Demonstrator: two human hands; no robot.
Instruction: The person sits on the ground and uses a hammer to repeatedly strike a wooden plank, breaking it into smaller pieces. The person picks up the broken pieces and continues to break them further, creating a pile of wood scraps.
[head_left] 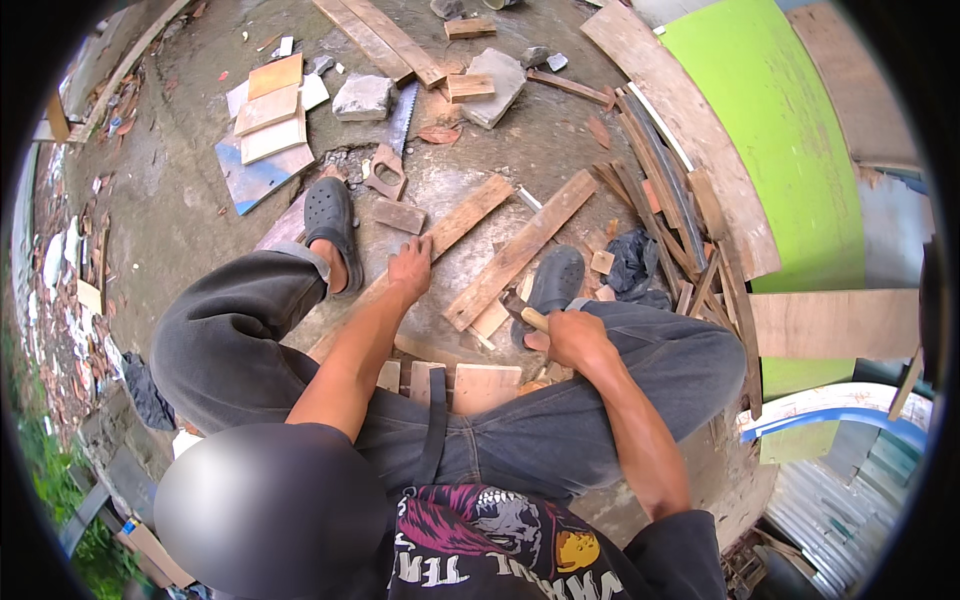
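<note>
Plank (468,217): one, centre, slanting near left to far right; I see a strip of ground (470,258) parting it from a second plank (525,248) on the right, and a wood block (398,215) just off its left side. Left hand (410,264): on the plank; how far its fingers close, I cannot tell. Right hand (578,340): wrapped around a hammer (535,319), near the right clog (560,274). Farther: handsaw (401,125), stone slab (508,80).

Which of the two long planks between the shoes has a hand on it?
The left plank, under the left hand; no hand rests on the right plank.
</note>
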